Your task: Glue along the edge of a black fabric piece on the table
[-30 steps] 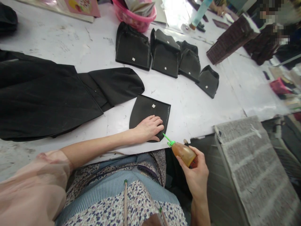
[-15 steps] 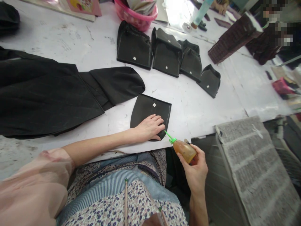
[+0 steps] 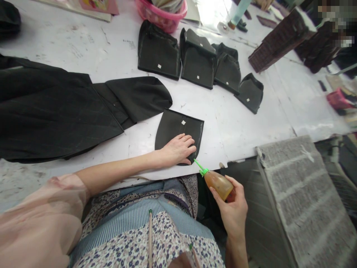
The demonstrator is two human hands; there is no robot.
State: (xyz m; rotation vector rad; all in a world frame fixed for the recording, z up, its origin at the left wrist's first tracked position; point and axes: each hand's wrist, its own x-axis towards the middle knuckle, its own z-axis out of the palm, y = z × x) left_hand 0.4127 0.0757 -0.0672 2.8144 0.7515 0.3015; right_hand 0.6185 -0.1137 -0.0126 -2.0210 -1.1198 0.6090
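Under my left hand [image 3: 178,149] lies a flat black fabric piece [image 3: 178,124] with one straight edge, a curved side and a small white square tag. The left fingers are stretched out flat on it. A pale line of glue runs along the piece's right edge. In my right hand [image 3: 234,203] is a squeeze glue bottle [image 3: 219,184] of amber liquid, tilted, with a thin green nozzle. Its tip is at the piece's lower right edge, close to my left fingers; whether it touches I cannot tell.
Several folded black pieces with white tags [image 3: 158,54] stand in a row behind. Long black fabric [image 3: 55,115] covers the table's left. Farther back are a pink basket [image 3: 164,20] and a dark brown stack [image 3: 281,39]. A grey cloth-covered board [image 3: 304,193] stands at the right.
The bottle's nozzle has moved slightly down along the right edge of the black piece, with my right hand lower. My left hand stays in place on the piece.
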